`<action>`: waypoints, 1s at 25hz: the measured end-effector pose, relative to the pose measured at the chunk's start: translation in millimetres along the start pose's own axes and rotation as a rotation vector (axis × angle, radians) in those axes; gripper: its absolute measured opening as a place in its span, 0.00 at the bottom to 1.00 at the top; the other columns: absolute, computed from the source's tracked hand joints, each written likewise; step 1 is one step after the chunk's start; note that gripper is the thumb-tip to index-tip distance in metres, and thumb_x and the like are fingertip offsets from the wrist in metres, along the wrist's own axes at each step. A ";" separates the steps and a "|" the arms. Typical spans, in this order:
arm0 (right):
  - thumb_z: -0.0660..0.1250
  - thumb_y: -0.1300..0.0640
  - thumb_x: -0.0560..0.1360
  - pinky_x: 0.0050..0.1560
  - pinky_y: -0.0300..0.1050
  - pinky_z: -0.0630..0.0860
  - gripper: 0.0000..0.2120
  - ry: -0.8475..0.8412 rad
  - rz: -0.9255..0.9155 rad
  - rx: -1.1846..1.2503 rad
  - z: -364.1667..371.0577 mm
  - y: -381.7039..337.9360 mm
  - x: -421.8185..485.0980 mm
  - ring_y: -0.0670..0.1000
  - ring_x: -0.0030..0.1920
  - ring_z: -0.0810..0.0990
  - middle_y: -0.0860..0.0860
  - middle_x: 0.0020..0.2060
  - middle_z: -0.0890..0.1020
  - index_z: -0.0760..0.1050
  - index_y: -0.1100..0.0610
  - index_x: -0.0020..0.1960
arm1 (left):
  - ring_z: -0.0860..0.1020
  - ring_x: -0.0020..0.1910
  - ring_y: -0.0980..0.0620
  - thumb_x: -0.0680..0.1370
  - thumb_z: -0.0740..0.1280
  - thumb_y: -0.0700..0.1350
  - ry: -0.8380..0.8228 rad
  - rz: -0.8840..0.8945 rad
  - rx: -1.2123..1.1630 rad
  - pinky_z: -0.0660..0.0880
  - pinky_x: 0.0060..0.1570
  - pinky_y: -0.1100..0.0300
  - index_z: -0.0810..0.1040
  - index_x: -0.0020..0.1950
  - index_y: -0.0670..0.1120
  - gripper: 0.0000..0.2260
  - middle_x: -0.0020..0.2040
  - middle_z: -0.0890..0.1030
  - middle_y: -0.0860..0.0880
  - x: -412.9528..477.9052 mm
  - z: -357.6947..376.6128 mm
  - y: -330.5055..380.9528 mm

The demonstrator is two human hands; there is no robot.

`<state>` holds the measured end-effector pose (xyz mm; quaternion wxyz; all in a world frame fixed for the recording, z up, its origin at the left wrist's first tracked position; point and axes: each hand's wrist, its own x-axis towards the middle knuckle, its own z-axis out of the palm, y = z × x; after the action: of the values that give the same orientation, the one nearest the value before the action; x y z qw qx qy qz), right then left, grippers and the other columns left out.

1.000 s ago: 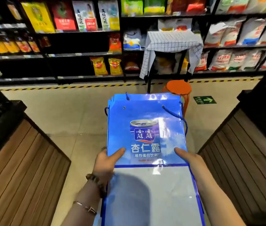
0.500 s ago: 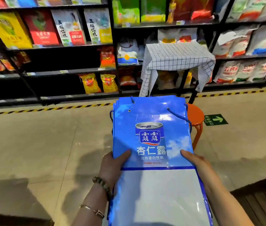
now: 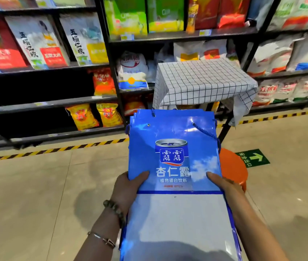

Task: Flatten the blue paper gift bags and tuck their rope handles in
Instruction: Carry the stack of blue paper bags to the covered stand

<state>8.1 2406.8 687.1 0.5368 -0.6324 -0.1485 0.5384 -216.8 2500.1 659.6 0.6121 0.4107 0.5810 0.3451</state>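
Blue glossy gift bags [image 3: 173, 157], flattened and stacked, run lengthwise away from you, rope handles [image 3: 206, 131] farthest; your left hand [image 3: 128, 187] and right hand [image 3: 224, 185] grip their sides.

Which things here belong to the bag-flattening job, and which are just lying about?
Job:
- blue gift bags, a stack gripped at both side edges
- rope handle, loose at the stack's right edge
- left hand
- right hand

Lying about:
- orange stool
- checked tablecloth
- shelves of packaged goods
- green arrow floor sign
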 end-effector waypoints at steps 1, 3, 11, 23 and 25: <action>0.69 0.55 0.70 0.32 0.48 0.80 0.11 0.009 0.008 -0.008 4.3 -16.5 31.5 0.60 0.35 0.84 0.58 0.38 0.85 0.78 0.60 0.49 | 0.82 0.44 0.45 0.71 0.72 0.44 -0.003 0.004 -0.002 0.78 0.45 0.53 0.81 0.50 0.39 0.11 0.46 0.84 0.43 31.6 12.1 13.9; 0.69 0.55 0.70 0.30 0.47 0.79 0.10 0.029 0.030 -0.031 11.4 -53.1 87.5 0.60 0.32 0.83 0.59 0.37 0.85 0.79 0.61 0.47 | 0.82 0.44 0.45 0.72 0.71 0.44 -0.009 -0.003 0.000 0.79 0.42 0.54 0.81 0.49 0.40 0.09 0.45 0.84 0.44 85.5 36.3 44.4; 0.68 0.56 0.71 0.25 0.40 0.76 0.12 0.092 0.018 0.013 45.2 -163.7 271.4 0.57 0.27 0.81 0.61 0.34 0.84 0.79 0.65 0.48 | 0.83 0.43 0.45 0.73 0.70 0.42 -0.081 -0.003 0.036 0.79 0.47 0.51 0.81 0.48 0.41 0.07 0.46 0.84 0.44 286.0 103.8 141.8; 0.69 0.56 0.69 0.37 0.46 0.79 0.11 0.349 0.019 -0.057 77.3 -289.7 498.7 0.58 0.31 0.82 0.60 0.35 0.84 0.80 0.64 0.45 | 0.80 0.39 0.49 0.74 0.68 0.39 -0.241 -0.115 -0.037 0.78 0.40 0.60 0.79 0.52 0.39 0.08 0.48 0.82 0.42 540.9 204.4 229.1; 0.70 0.55 0.69 0.41 0.50 0.79 0.13 0.355 0.025 -0.064 72.5 -304.6 519.4 0.62 0.36 0.83 0.62 0.39 0.84 0.81 0.65 0.47 | 0.80 0.41 0.46 0.74 0.68 0.39 -0.249 -0.132 -0.032 0.78 0.42 0.58 0.79 0.51 0.40 0.07 0.48 0.82 0.41 560.3 221.1 238.9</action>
<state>261.4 2957.9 683.0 0.5275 -0.7361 -0.0603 0.4199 64.9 3083.1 633.0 0.7074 0.4014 0.5207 0.2595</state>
